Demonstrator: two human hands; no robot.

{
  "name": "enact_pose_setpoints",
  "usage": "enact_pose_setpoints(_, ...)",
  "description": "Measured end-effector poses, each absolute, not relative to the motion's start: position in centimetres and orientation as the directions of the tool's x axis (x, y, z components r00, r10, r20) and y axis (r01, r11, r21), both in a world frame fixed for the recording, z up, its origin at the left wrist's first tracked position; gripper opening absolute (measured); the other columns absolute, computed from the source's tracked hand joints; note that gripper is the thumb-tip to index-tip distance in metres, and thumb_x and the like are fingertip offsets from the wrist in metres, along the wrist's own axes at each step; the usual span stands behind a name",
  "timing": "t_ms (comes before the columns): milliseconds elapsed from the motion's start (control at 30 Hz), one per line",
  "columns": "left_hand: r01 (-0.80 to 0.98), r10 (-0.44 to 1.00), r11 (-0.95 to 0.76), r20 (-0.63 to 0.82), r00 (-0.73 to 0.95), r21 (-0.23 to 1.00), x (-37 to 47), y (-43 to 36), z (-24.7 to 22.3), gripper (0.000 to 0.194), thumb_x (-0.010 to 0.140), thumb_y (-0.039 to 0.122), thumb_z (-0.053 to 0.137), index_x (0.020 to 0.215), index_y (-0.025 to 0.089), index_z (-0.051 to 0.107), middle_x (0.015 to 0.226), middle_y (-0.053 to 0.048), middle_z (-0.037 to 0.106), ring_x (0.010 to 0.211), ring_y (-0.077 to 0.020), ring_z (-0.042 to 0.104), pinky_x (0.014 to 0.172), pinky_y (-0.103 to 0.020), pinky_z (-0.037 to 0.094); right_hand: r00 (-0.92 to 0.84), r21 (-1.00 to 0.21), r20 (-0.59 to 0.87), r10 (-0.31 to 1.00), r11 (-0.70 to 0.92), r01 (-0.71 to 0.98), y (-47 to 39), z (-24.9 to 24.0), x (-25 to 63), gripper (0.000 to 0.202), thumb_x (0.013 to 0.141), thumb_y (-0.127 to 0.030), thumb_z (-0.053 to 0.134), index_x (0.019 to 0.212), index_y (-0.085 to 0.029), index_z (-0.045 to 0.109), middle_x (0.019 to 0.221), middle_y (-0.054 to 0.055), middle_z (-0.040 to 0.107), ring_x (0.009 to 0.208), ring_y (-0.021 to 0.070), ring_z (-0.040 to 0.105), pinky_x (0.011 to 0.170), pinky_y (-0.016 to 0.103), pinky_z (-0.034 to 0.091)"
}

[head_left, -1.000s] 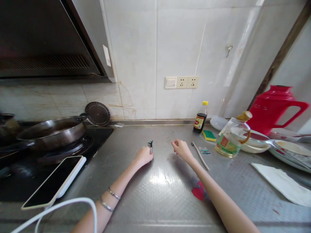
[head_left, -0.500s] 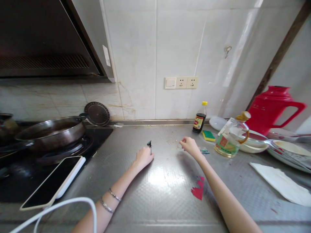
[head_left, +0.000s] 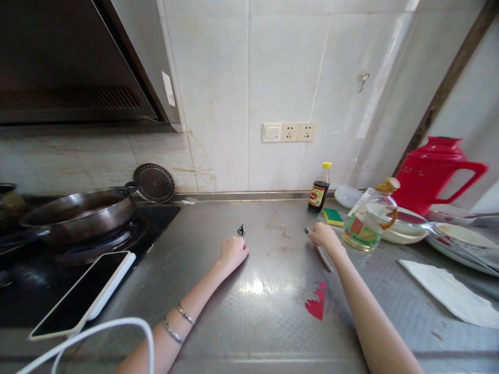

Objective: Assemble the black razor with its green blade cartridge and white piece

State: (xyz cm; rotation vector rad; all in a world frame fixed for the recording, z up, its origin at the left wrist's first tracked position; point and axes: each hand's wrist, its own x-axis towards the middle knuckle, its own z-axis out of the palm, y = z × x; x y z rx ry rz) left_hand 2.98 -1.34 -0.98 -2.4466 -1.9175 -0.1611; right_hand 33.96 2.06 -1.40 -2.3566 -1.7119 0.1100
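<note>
My left hand (head_left: 233, 251) is closed around a small dark thing (head_left: 241, 230) that sticks up past its fingers; its exact kind is too small to tell. Over the right side of the steel counter, my right hand (head_left: 324, 237) grips a thin strip-like tool (head_left: 324, 258), its dark tip showing left of the fingers and its pale end pointing toward the front. A torn red piece (head_left: 316, 301) lies on the counter in front of that hand. Between the hands, a small clear or brownish bit (head_left: 284, 230) rests on the metal.
Right of my right hand stand a sauce bottle (head_left: 318, 188), a sponge (head_left: 332, 217), an oil jug (head_left: 366, 221), a red thermos (head_left: 432, 174), dishes and a white cloth (head_left: 448, 291). At left are a pan (head_left: 86, 215) on the stove, a phone (head_left: 80, 296) and a white cable (head_left: 113, 323).
My right hand has moved right, away from the small clear bit, and now holds the strip-like tool. My left hand has barely moved.
</note>
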Motion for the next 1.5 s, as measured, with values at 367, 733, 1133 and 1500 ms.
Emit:
enact_pose_setpoints(367, 0.970, 0.969, -0.237, 0.081, 0.233, 0.053, 3.7, -1.9, -0.6, 0.032, 0.083, 0.027, 0.040, 0.092, 0.012, 0.067, 0.092, -0.015, 0.067, 0.088, -0.0247, 0.063, 0.074, -0.032, 0.047, 0.321, -0.208, -0.033, 0.947, -0.320, 0.924, 1.5, -1.0, 34.4, 0.016, 0.068, -0.014, 0.053, 0.078, -0.009, 0.066, 0.070, 0.017, 0.067, 0.074, 0.0237, 0.066, 0.057, 0.025, 0.043)
enact_pose_setpoints(733, 0.976, 0.979, -0.188, 0.099, 0.178, 0.108, 2.7, -1.6, -0.5, 0.044, 0.089, 0.039, 0.029, 0.088, 0.015, 0.067, 0.089, -0.014, 0.067, 0.086, -0.0241, 0.063, 0.072, -0.032, 0.045, 0.305, -0.195, -0.085, 0.948, -0.316, 0.928, 1.3, -0.9, 34.0, 0.012, 0.065, -0.009, 0.053, 0.063, -0.011, 0.065, 0.063, 0.015, 0.067, 0.071, 0.0241, 0.066, 0.056, 0.025, 0.043)
enact_pose_setpoints(1133, 0.980, 0.983, -0.157, 0.115, 0.142, 0.125, 2.3, -1.6, -0.1, 0.041, 0.088, 0.036, 0.030, 0.086, 0.017, 0.066, 0.089, -0.011, 0.067, 0.085, -0.0229, 0.063, 0.071, -0.030, 0.044, 0.313, -0.202, -0.027, 0.949, -0.312, 0.929, 1.3, -0.9, 34.1, 0.013, 0.068, -0.018, 0.058, 0.077, -0.012, 0.064, 0.080, 0.017, 0.068, 0.080, 0.0248, 0.065, 0.059, 0.025, 0.043)
enact_pose_setpoints(1500, 0.793, 0.924, -0.383, 0.191, 0.333, 0.473, 3.9, -2.6, -0.5, 0.031, 0.081, 0.040, 0.045, 0.075, 0.016, 0.065, 0.072, -0.004, 0.066, 0.065, -0.0127, 0.057, 0.058, -0.022, 0.037, -0.035, -0.608, -0.020, 0.999, 0.016, 0.794, -0.1, 2.2, 27.1, 0.038, 0.077, -0.029, 0.040, 0.043, -0.016, 0.050, 0.034, 0.001, 0.049, 0.031, 0.0088, 0.042, 0.040, 0.020, 0.033)
